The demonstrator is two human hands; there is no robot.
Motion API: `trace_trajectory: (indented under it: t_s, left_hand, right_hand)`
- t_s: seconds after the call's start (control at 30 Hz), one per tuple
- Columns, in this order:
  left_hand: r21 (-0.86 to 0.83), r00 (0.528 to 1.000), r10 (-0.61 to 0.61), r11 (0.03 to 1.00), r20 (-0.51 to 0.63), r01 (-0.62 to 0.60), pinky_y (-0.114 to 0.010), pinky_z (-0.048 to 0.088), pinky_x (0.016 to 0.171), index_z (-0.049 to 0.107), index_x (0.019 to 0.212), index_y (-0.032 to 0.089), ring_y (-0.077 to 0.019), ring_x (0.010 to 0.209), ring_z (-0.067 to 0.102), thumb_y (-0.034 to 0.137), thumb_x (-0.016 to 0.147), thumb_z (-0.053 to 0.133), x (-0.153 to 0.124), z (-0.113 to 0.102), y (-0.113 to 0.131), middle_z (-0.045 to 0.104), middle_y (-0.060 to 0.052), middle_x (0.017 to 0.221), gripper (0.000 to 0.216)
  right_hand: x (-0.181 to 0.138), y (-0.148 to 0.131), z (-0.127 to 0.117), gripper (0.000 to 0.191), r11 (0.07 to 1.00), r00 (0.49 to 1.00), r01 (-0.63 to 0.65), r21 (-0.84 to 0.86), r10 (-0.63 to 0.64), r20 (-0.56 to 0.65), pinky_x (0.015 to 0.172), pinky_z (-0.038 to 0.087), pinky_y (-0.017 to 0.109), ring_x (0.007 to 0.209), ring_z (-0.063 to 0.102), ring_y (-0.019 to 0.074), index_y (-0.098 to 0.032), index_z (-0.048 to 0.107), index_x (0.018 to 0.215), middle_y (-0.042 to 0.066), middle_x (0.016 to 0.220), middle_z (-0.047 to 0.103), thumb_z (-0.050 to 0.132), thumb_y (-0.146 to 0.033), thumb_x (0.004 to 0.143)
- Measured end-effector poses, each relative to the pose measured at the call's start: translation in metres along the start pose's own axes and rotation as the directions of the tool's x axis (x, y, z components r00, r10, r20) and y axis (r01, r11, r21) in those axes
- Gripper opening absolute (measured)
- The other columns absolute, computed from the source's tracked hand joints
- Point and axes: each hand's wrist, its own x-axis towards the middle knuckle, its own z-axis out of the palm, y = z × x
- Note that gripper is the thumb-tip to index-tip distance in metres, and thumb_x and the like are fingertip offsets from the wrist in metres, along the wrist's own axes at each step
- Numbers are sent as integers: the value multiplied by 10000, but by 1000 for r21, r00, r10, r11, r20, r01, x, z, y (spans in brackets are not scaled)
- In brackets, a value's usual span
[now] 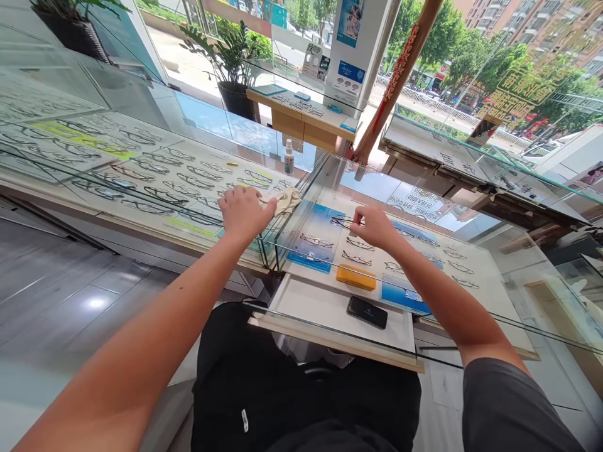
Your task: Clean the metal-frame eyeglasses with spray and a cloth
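Observation:
My left hand [245,212] rests over the glass counter top with its fingers spread. Its thumb touches a crumpled beige cloth [287,202] lying by the corner where two counters meet. To the right, my right hand [374,227] is closed in a pinch on a pair of dark-framed eyeglasses [340,220], held above the glass. Part of the frame is hidden behind the fingers. A white spray bottle [289,157] stands upright beyond the cloth.
Rows of eyeglasses [164,194] lie inside the left glass case. Below the right-hand glass are more frames [357,258] and an orange case [355,277]. A black phone [367,312] lies in the open drawer [311,301] before my lap. Potted plants [235,69] stand by the window.

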Motion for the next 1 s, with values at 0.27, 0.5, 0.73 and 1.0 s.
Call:
trace_trajectory:
  t_s: [0.27,0.5,0.73,1.0]
  left_hand:
    - [-5,1000,-8,1000,18,8,-630,403,1192,703,1325,126,-508,1431,523,553,1023,504,-3,-4,4,627,-304,1489,559]
    - [-11,1000,-1,1000,18,1,-626,398,1195,700,1322,137,-507,1437,519,552,1018,503,-3,-4,4,624,-297,1499,550]
    - [3,1000,-5,1000,28,5,-619,400,1197,696,1327,133,-499,1435,520,543,1015,492,-4,-6,5,618,-296,1500,554]
    - [13,1000,10,1000,2,-10,-617,416,1178,704,1308,144,-489,1404,542,553,1023,496,-4,-3,2,642,-280,1463,541]
  right_hand:
    - [-106,-54,-8,121,917,924,-63,393,-96,371,798,448,338,853,655,214,-248,640,750,-5,852,748,718,-207,833]
    - [-128,-33,67,80,826,908,-272,494,51,415,896,474,369,970,681,237,-247,665,774,13,936,768,723,-207,812]
    - [-105,-16,135,60,651,926,-347,675,125,355,867,493,346,894,669,213,-250,689,787,-5,883,743,722,-299,787]
    - [-46,6,172,158,629,938,-338,700,290,192,862,524,345,878,669,222,-242,668,820,10,875,736,685,-398,828]
